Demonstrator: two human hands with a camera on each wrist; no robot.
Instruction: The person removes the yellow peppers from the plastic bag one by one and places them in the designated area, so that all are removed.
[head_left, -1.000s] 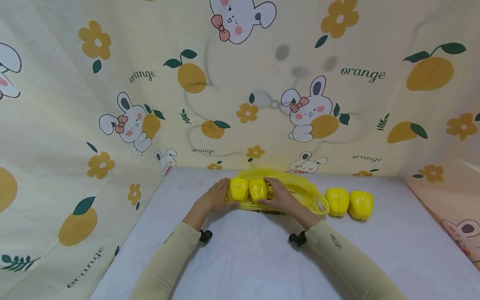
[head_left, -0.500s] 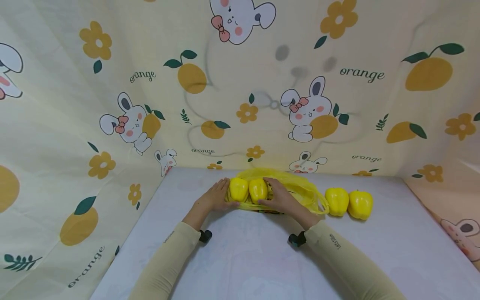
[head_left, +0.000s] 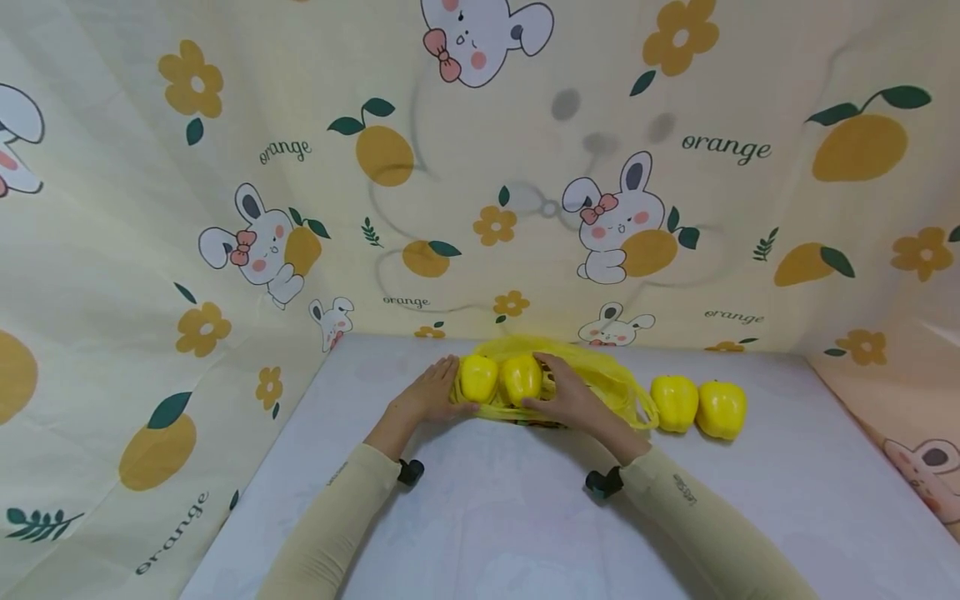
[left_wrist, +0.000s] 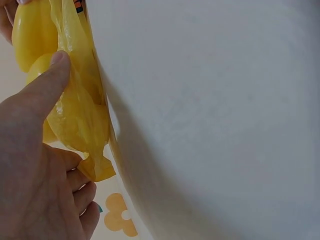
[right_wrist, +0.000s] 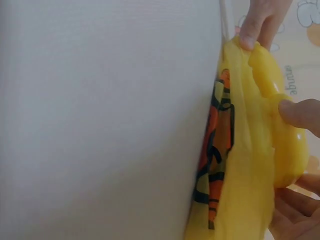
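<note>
Two glossy yellow bell peppers lie side by side on a thin yellow plastic bag (head_left: 600, 367), part of which shows orange and black print. My left hand (head_left: 431, 390) holds the left pepper (head_left: 477, 379) from its left side, thumb toward me; in the left wrist view, bag plastic wraps that pepper below the thumb (left_wrist: 52, 82). My right hand (head_left: 566, 393) grips the right pepper (head_left: 522, 379) between thumb and fingers. In the right wrist view, the thumb (right_wrist: 300, 112) lies on this pepper's near face and the fingers curl at its end.
Two more yellow bell peppers, one (head_left: 674, 403) beside the bag's handle and another (head_left: 722, 410) touching it, stand to the right on the white table (head_left: 480, 517). Cloth (head_left: 465, 275) printed with rabbits and oranges hangs behind and on both sides.
My right hand has shifted slightly to the right with the right pepper, which has turned a little. The left hand, the left pepper and the two peppers at the right stay put.
</note>
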